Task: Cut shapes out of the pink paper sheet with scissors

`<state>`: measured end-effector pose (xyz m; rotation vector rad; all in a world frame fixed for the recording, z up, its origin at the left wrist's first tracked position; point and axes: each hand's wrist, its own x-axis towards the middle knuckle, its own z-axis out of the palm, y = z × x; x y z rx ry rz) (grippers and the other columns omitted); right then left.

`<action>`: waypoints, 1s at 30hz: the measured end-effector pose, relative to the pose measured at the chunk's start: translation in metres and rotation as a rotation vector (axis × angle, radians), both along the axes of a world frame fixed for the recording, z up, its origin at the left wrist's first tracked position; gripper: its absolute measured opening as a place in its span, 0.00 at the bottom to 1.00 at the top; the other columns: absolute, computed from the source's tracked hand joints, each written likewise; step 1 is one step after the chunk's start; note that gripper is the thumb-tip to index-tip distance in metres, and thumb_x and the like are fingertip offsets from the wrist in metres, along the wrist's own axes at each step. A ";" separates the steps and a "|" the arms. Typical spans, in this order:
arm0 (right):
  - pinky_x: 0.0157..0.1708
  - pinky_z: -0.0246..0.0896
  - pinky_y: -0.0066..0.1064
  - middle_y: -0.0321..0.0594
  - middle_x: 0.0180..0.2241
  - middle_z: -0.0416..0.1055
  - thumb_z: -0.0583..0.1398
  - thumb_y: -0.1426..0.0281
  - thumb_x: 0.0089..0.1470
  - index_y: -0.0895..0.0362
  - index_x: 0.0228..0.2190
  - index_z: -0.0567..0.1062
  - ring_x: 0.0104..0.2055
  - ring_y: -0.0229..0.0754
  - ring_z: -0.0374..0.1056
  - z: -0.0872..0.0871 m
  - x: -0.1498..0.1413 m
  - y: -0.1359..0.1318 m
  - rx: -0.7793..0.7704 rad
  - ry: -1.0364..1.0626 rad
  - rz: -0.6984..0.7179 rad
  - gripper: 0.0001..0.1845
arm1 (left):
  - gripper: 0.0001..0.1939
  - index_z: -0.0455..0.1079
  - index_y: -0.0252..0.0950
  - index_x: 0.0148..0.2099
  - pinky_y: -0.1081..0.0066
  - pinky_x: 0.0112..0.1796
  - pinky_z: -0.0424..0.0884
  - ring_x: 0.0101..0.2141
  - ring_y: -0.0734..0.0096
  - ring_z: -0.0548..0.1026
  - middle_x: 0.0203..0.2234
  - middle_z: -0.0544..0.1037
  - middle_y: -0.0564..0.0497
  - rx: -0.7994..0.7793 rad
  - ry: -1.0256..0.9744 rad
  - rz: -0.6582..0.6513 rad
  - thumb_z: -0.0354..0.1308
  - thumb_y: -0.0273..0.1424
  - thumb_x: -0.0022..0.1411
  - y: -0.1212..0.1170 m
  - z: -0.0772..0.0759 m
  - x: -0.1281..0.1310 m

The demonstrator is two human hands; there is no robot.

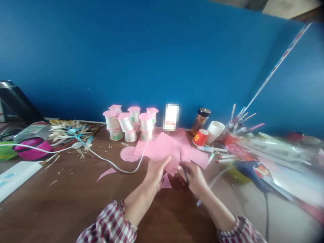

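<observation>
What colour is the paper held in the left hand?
Pink paper, clearest in the head view.

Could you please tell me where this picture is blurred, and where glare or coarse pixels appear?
Head view: the right side smears, glue gun included, while the held paper is clearer; head view: white glare streaks the plastic at right; head view: coarse pixels mask a bright patch beyond the paper.

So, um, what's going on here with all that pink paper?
A person's left hand holds a piece of pink paper, and the right hand has scissors up against it. More pink sheets lie behind it, and a pink scrap is on the table to the left. Farther back stand white cups with pink tops.
</observation>
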<state>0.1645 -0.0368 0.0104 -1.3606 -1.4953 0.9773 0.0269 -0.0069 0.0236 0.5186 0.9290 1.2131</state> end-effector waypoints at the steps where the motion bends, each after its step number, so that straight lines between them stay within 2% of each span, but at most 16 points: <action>1: 0.15 0.52 0.23 0.31 0.12 0.61 0.61 0.59 0.52 0.58 0.20 0.66 0.13 0.33 0.58 0.000 0.000 0.000 0.002 -0.003 0.000 0.18 | 0.15 0.73 0.26 0.34 0.63 0.26 0.73 0.25 0.57 0.77 0.25 0.78 0.39 0.000 -0.004 0.002 0.68 0.29 0.42 0.000 0.000 0.000; 8: 0.14 0.51 0.23 0.31 0.12 0.61 0.61 0.59 0.52 0.58 0.18 0.65 0.13 0.32 0.57 -0.001 0.000 -0.001 0.015 -0.004 -0.001 0.19 | 0.16 0.73 0.25 0.34 0.65 0.26 0.73 0.25 0.58 0.77 0.24 0.78 0.41 -0.002 0.000 -0.005 0.68 0.29 0.42 0.000 0.001 0.000; 20: 0.14 0.51 0.23 0.30 0.12 0.60 0.61 0.61 0.52 0.58 0.21 0.68 0.13 0.33 0.57 -0.003 0.002 0.000 0.013 -0.026 0.010 0.16 | 0.18 0.73 0.27 0.36 0.65 0.27 0.73 0.27 0.58 0.77 0.27 0.79 0.41 0.011 0.025 -0.033 0.69 0.31 0.42 0.006 -0.008 -0.004; 30: 0.15 0.51 0.22 0.30 0.12 0.61 0.61 0.62 0.52 0.57 0.19 0.64 0.14 0.32 0.58 -0.001 0.005 0.001 0.032 -0.006 0.049 0.17 | 0.20 0.73 0.27 0.40 0.66 0.26 0.73 0.28 0.57 0.78 0.27 0.79 0.39 -0.012 0.147 -0.048 0.68 0.31 0.43 0.003 -0.003 -0.005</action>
